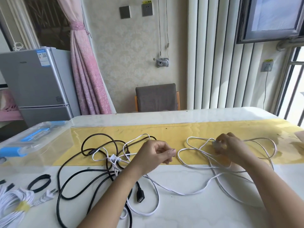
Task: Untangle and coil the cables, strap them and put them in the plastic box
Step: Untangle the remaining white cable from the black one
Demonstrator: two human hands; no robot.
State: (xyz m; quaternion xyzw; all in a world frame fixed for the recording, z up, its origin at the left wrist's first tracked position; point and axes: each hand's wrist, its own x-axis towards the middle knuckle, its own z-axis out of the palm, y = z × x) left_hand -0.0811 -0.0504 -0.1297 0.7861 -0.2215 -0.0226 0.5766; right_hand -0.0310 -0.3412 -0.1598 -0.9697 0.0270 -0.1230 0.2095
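A tangle of black cables (92, 180) and a white cable (177, 192) sprawls over the table. My left hand (154, 156) hovers just right of the knot (115, 162), fingers curled, thumb against forefinger; whether it pinches a strand I cannot tell. My right hand (230, 148) pinches the white cable's small plug end (215, 143) among loose white loops on the yellow runner. A coiled white cable (14, 201) bound with a yellow strap lies at the front left. The clear plastic box (24, 142) with blue latches stands at the left edge.
A black strap loop (39, 182) lies beside the coiled cable. A black USB socket end (141, 195) lies near my left forearm. A grey chair (157, 97) stands behind the table, a small fridge (37, 83) to the far left.
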